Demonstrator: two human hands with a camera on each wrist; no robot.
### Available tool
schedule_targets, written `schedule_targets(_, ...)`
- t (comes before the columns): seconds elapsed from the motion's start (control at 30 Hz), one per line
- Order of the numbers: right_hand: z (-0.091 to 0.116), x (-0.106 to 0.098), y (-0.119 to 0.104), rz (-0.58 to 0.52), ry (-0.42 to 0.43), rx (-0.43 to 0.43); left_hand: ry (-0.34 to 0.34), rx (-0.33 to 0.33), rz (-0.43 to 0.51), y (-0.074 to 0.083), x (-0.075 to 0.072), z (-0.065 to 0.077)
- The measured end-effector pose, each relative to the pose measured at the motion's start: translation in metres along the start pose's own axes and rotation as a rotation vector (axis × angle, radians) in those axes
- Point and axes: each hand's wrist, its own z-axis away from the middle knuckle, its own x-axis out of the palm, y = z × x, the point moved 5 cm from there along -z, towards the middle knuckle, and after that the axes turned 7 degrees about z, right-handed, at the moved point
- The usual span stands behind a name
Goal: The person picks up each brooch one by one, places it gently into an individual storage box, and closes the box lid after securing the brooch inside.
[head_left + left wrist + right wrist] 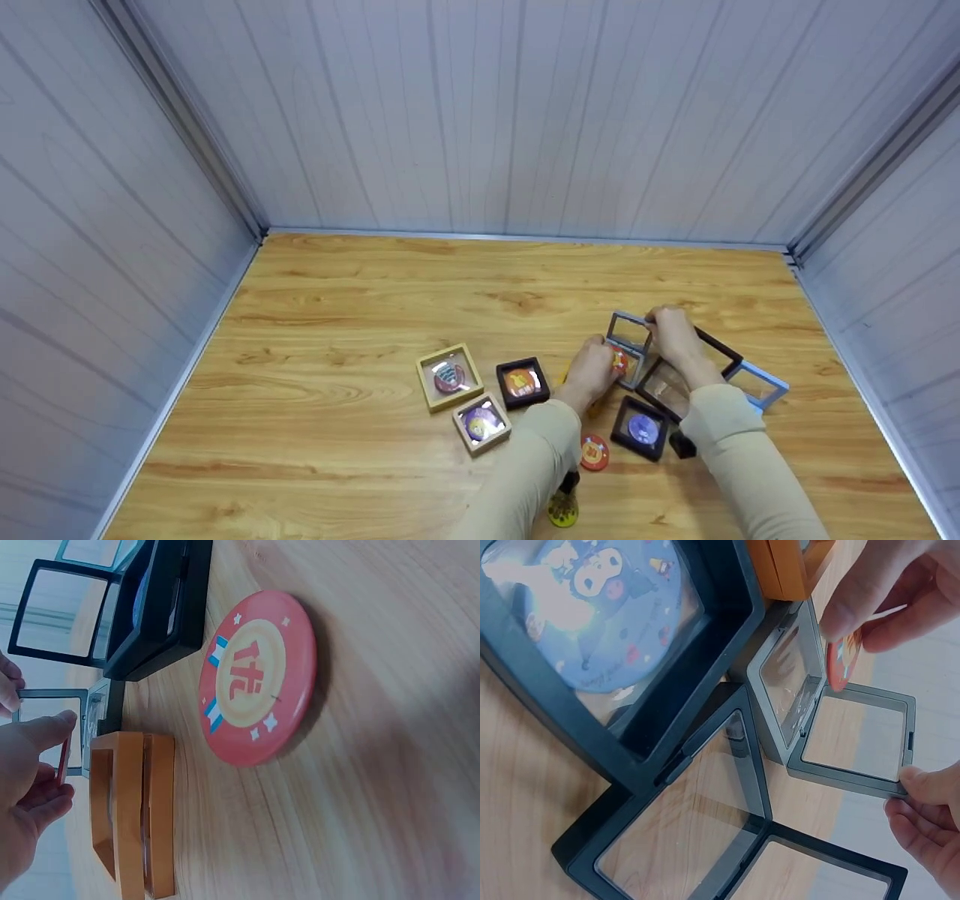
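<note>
My left hand [589,369] pinches a red round badge [843,664] between thumb and fingers, holding it on edge over an open grey display frame [776,724]. The frame has clear film windows, and its lid [847,778] stands swung away on the hinge. At the lid's outer corner, my right hand [934,821] grips the rim between thumb and fingers. Close by the left hand, an orange frame [157,817] sits beside the grey one. Another red badge [255,679], with a cream centre and white stars, lies flat on the table.
Nearby are a black frame [643,430] with a blue-purple badge, a larger open black frame [720,352] and a light blue frame [769,381]. Leftward sit a yellow frame [450,377], a pinkish frame [481,424] and a black frame [523,382], all holding badges. A yellow badge [562,511] lies in front.
</note>
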Motion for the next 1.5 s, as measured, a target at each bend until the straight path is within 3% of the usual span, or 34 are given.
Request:
schedule_targets(0.2, -0.001, 0.0, -0.001, 0.0, -0.012, 0.013, -0.076, -0.027, 0.025, 0.006, 0.003, -0.005)
schedule_targets(0.4, 0.001, 0.002, -0.003, -0.016, -0.041, 0.036, -0.074, -0.015, -0.035, 0.008, 0.007, -0.007)
schedule_targets(0.7, 0.003, 0.0, -0.003, -0.008, -0.008, 0.03, -0.096, -0.004, -0.07, 0.011, 0.008, -0.006)
schedule_targets(1.2, 0.003, 0.001, -0.005, -0.009, 0.0, 0.018, -0.084, 0.009, -0.145, 0.013, 0.014, -0.007)
schedule_targets(1.5, 0.004, 0.002, -0.005, -0.02, -0.026, 0.039, -0.015, 0.05, -0.196, 0.013, 0.015, -0.007)
